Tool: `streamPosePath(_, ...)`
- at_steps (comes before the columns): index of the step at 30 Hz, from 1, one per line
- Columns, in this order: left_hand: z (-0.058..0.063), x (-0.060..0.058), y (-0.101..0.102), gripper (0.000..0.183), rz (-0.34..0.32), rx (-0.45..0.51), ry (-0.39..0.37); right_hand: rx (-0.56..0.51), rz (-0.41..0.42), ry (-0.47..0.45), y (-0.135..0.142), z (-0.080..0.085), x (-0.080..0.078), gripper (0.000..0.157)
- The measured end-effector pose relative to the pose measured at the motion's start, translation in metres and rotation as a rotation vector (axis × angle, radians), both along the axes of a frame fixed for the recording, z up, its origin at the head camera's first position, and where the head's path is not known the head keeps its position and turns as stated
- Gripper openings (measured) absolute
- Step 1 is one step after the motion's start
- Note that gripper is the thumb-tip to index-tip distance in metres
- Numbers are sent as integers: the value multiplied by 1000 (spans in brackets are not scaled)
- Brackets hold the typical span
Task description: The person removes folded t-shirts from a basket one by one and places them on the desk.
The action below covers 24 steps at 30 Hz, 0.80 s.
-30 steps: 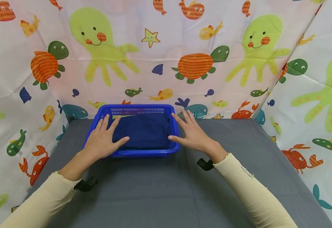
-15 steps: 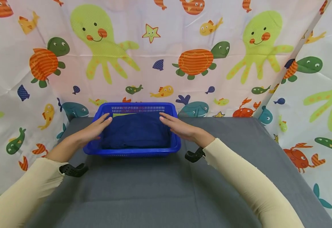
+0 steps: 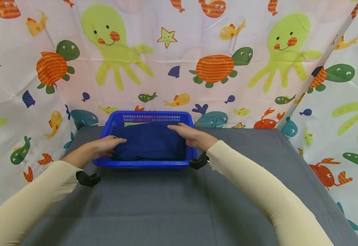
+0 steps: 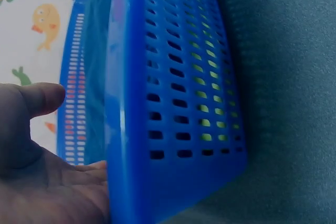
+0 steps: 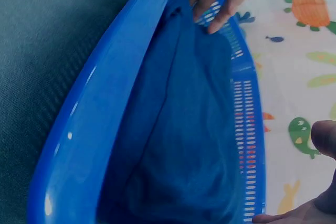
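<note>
A blue plastic basket (image 3: pixel 148 164) with slotted walls stands on the grey cloth-covered table. In it lies a navy piece of cloth (image 3: pixel 149 140), apparently folded; its exact kind cannot be told. My left hand (image 3: pixel 103 145) reaches over the basket's left end, fingers pointing down inside, thumb held apart above the cloth. In the left wrist view its fingers (image 4: pixel 92 179) pass behind the rim. At the right end my right hand (image 3: pixel 194 136) reaches in, thumb stretched over the cloth and fingers partly hidden. The right wrist view shows its thumb (image 5: pixel 325 137) apart from a fingertip.
Something lime-green (image 3: pixel 132 123) shows behind the cloth at the basket's back wall. A curtain (image 3: pixel 179 75) printed with sea animals hangs behind and along both sides. Grey table surface (image 3: pixel 154 205) lies in front of the basket. A black strap (image 3: pixel 87 178) is on each wrist.
Both hands have moved from above the basket's ends down into them, fingers turning downward. The right hand has shifted slightly left in the last half second. Basket and cloth look unmoved.
</note>
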State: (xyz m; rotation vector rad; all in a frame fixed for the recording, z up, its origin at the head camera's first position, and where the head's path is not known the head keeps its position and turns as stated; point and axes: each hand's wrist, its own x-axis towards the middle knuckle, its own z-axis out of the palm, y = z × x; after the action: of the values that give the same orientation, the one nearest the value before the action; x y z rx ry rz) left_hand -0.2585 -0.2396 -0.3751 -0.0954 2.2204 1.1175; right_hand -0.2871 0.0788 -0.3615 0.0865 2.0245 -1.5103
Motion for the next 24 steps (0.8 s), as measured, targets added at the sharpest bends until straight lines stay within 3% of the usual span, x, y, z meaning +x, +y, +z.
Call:
streamPosePath(7, -1, -3, -5, 86, 60, 83, -59, 29, -22, -57, -2, -7, -6, 93)
streamPosePath(15, 0, -3, 2, 88, 88, 127, -105, -16, -30, -92, 1, -9, -9, 97)
streamPosePath(24, 11, -6, 4, 75, 160, 220, -52, -3, 9, -41, 3, -6, -12, 100)
